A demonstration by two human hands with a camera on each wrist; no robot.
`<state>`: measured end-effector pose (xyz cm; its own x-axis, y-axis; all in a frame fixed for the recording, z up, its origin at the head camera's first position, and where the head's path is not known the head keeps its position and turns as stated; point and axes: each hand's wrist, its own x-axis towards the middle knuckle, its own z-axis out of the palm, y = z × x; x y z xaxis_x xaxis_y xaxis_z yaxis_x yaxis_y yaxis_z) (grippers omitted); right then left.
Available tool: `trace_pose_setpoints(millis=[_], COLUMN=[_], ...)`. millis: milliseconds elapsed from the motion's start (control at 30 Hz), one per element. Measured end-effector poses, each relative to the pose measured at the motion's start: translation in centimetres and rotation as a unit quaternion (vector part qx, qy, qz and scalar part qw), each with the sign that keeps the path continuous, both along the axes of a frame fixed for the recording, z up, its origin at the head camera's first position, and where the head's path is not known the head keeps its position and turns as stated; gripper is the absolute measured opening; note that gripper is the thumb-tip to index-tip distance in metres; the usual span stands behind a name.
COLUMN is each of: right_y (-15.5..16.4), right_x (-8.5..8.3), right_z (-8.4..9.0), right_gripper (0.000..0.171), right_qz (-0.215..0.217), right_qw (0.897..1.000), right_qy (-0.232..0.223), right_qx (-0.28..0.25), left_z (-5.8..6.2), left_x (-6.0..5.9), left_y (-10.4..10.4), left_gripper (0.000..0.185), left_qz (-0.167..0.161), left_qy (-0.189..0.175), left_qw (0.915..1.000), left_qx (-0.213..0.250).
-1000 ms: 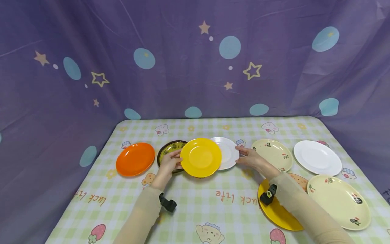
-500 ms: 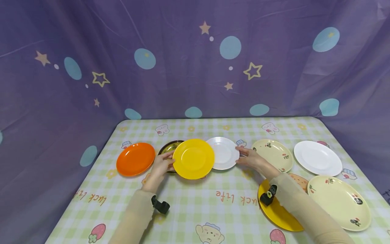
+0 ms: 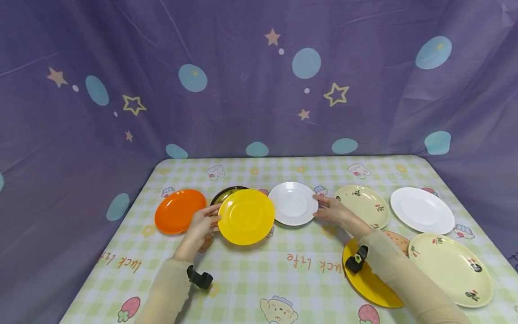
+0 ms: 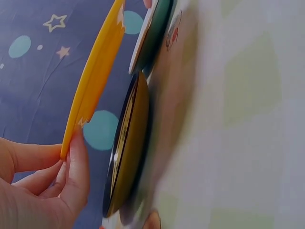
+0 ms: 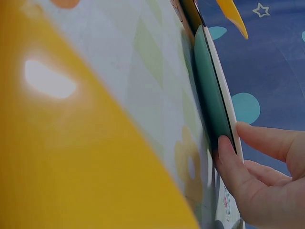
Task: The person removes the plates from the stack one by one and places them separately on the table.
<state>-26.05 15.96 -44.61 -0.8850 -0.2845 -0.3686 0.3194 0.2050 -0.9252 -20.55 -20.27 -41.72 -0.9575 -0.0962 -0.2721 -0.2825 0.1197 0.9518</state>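
Observation:
My left hand (image 3: 204, 223) pinches the left rim of a small yellow plate (image 3: 247, 217) between thumb and fingers. In the left wrist view that yellow plate (image 4: 95, 71) is edge-on, raised off the table. Below it lies a dark-rimmed plate (image 3: 225, 195) with an olive-yellow inside, partly covered in the head view. My right hand (image 3: 332, 209) grips the right rim of a small white plate (image 3: 293, 204). From the right wrist, a green dish side (image 5: 212, 90) shows directly under the white rim (image 5: 224, 86), with a dark line between.
An orange plate (image 3: 180, 211) lies at the left. To the right are a cream patterned plate (image 3: 362, 204), a white oval plate (image 3: 422, 209) and a larger cream plate (image 3: 449, 270). My right forearm crosses over a big yellow plate (image 3: 370, 285). A purple curtain (image 3: 243, 126) stands behind the table.
My left hand has carried the yellow plate leftward and slightly toward me, uncovering the white plate. My right hand has stayed at the white plate's rim.

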Motion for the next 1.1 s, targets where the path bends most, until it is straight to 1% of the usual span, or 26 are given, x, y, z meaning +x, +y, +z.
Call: trace_pose_setpoints(millis=[233,367,533,733,933,1067,1100], right_y=[0.0,0.0,0.0,0.0,0.0,0.0,0.0], right_x=[-0.1,-0.2,-0.1,-0.1,0.0,0.0,0.0], right_z=[-0.1,-0.1,-0.1,0.0,0.1,0.0,0.0], right_gripper=[0.065,0.065,0.066,0.066,0.065,0.065,0.065], right_qz=[-0.004,-0.004,-0.009,-0.008,-0.005,-0.006,-0.006], right_qw=[1.000,1.000,1.000,1.000,1.000,1.000,1.000], right_qy=[0.004,0.006,-0.003,0.000,0.005,0.002,0.003], right_qx=[0.006,0.010,0.003,-0.002,0.003,0.002,0.005], left_z=[0.0,0.2,0.4,0.0,-0.3,-0.4,-0.5], left_x=[0.9,1.4,2.1,2.6,3.1,3.4,3.5], left_y=[-1.8,-2.7,-3.7,-4.8,-5.7,-6.5,-6.7], left_gripper=[0.040,0.041,0.042,0.043,0.043,0.045,0.045], left_qz=[0.005,0.013,0.025,0.035,0.050,0.041,0.044], left_qy=[0.003,0.003,0.000,0.012,0.022,0.025,0.022], left_qw=[0.9996,0.9997,0.9996,0.9991,0.9982,0.9984,0.9985], left_qx=[-0.026,-0.018,-0.010,-0.018,-0.026,-0.029,-0.024])
